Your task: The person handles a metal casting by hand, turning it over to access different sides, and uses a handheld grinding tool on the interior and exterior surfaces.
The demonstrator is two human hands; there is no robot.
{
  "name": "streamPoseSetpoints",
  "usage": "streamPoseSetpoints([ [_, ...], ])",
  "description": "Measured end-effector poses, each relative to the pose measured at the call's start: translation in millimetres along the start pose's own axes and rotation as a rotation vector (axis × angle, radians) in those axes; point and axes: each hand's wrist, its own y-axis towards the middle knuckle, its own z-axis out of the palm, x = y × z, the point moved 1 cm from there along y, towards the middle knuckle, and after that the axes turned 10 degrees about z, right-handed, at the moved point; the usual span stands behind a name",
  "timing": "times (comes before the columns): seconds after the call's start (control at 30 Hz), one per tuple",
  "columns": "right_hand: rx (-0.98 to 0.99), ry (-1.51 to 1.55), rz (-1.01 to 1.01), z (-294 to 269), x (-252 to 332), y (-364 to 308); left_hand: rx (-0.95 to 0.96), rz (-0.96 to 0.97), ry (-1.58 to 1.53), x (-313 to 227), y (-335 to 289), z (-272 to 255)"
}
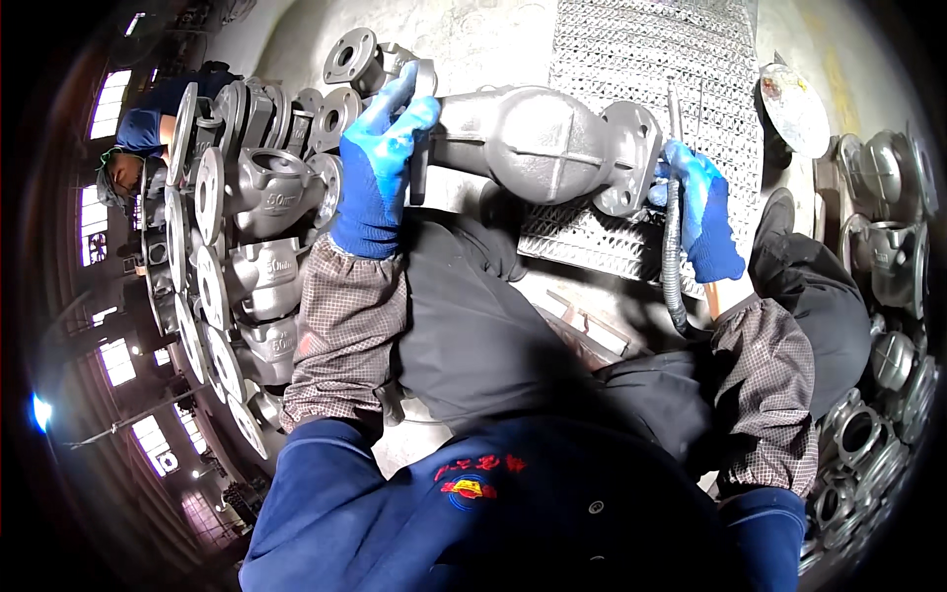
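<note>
A large grey cast-metal valve body (552,143), with a rounded belly and a flange at either end, lies across a perforated metal plate. My left hand (380,148), in a blue coated glove, is closed around the flange at its left end. In my right hand (698,207), gloved the same way, is a ribbed flexible hose (673,261). A thin metal rod (675,111) sticks up above that hand, beside the right flange. The right fingertips are partly hidden behind the hose and the flange, and I cannot tell whether they touch the casting.
Several grey flanged valve bodies (271,192) are stacked on the left, and more castings (858,434) are piled on the right. The perforated plate (631,49) lies beyond my legs. A pale round lid (794,111) stands at its right. Another person (138,138) is at the far left.
</note>
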Motion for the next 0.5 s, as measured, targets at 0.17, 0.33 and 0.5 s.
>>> streamPoseSetpoints([
  [0.17, -0.118, -0.067, -0.199, 0.6, 50.6, -31.0, -0.079, 0.101, 0.031, -17.0, 9.8, 38.7],
  [0.33, 0.392, 0.007, -0.227, 61.5, 76.1, -91.5, -0.034, 0.147, -0.101, -25.6, 7.4, 44.4],
  [0.5, 0.674, -0.028, -0.119, 92.9, 74.8, -107.0, 0.149, 0.086, -0.224, -43.7, 11.6, 58.3],
])
